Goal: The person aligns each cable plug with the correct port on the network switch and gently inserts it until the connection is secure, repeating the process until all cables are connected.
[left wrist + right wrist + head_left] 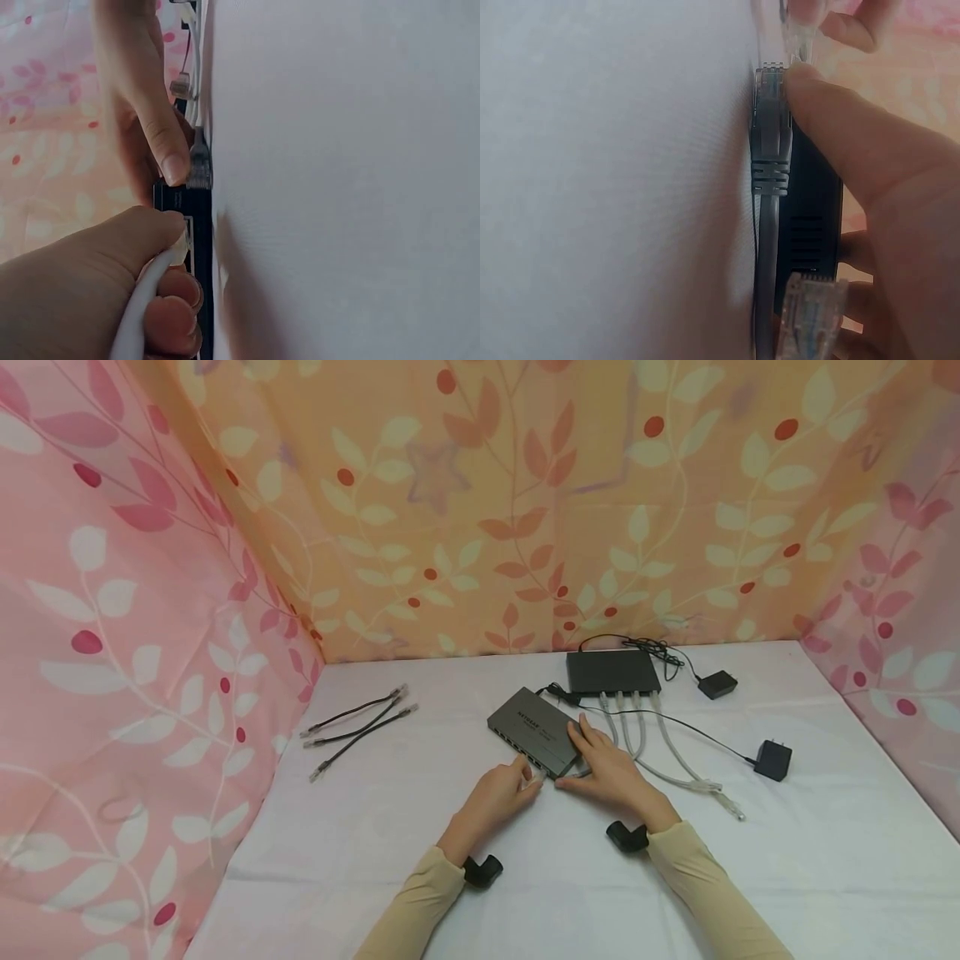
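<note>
A dark grey NETGEAR network switch (531,727) lies at an angle on the white-covered table, its row of ports towards me. My left hand (491,797) pinches the clear plug (180,251) of a pale network cable (135,322) at the port side; whether the plug is seated in a port is hidden by the fingers. My right hand (613,772) grips the switch's right end, thumb along the near corner, fingers over the top and far side. Beside that thumb, a grey network cable's plug (771,112) lies loose along the switch's edge. Another clear plug (810,319) shows nearer the camera.
Behind stands a second black switch (612,672), several pale network cables (671,735) running from its front. Two black power adapters (717,684) (772,760) lie to the right on thin cords. Three short black network cables (360,727) lie at left. Patterned curtains surround the table.
</note>
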Demonstrator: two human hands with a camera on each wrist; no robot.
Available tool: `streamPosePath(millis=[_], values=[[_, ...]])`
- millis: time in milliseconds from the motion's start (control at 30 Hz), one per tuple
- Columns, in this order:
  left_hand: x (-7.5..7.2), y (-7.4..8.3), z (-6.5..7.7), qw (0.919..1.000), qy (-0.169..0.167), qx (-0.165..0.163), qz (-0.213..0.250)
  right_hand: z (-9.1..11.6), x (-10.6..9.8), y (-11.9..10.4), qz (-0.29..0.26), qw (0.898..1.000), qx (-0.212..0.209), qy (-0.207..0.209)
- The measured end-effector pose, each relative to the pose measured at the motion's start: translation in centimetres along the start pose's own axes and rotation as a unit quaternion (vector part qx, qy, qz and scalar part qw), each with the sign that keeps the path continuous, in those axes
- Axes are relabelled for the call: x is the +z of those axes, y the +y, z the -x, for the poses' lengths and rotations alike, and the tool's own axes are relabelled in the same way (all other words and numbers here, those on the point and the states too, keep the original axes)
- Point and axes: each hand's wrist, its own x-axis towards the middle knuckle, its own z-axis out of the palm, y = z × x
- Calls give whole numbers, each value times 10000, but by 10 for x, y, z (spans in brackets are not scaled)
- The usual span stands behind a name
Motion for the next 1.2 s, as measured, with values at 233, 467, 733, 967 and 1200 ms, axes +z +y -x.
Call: streamPosePath(millis=[233,467,733,967,1200], values=[[5,3,-1,9999,13,-114,3,0,0,0,77,10000,-10,57],[10,4,-3,9998,78,-118,155,1,-1,0,45,9999,-56,86],[11,1,-4,9981,-72,-94,609,0,-2,3,-55,9998,-211,9],[11,-1,-6,9956,-230,-39,903,0,-3,2,-89,9996,-254,-30],[5,-1,-8,9981,-314,-42,521,1,-5,2,-223,9995,-237,44]])
